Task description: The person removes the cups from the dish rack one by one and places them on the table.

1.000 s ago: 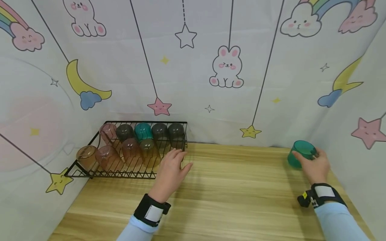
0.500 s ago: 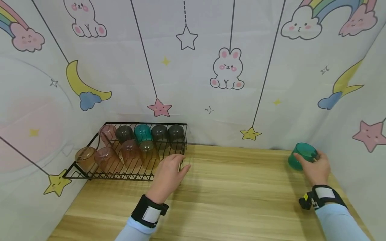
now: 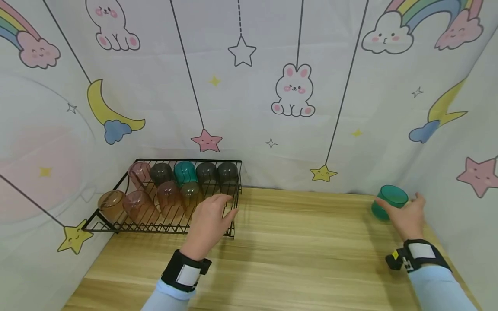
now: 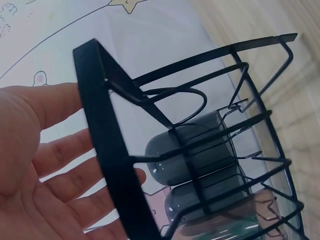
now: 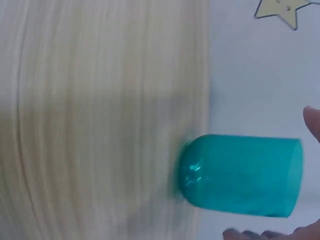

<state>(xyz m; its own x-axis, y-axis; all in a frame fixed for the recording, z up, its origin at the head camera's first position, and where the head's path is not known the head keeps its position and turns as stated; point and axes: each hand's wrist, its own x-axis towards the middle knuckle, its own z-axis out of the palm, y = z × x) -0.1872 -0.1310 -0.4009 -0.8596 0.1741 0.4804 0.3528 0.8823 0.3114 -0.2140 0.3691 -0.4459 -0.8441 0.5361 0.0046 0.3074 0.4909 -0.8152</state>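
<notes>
A teal cup [image 3: 394, 198] stands upright on the table at the far right, mouth up. Around it, my right hand [image 3: 408, 219] is spread, thumb on one side and fingers on the other. The right wrist view shows gaps between the cup [image 5: 242, 175] and the visible thumb and fingertips. My left hand [image 3: 208, 222] hovers by the right end of a black wire rack [image 3: 136, 232], fingers loosely extended, holding nothing. In the left wrist view, the hand [image 4: 65, 175] is partly hidden behind the rack's bar [image 4: 107, 140]; contact cannot be told.
Several upside-down cups fill two rows on the rack, among them a teal cup [image 3: 184, 172], an amber cup [image 3: 111, 203] and dark grey cups [image 3: 227, 172]. Patterned white cloth walls [image 3: 253, 112] border the wooden table [image 3: 303, 250] at the back and sides.
My right hand has loosened from the teal cup, its fingers now lifted off the rim. My left hand has shifted slightly left along the rack. The cup stays in place.
</notes>
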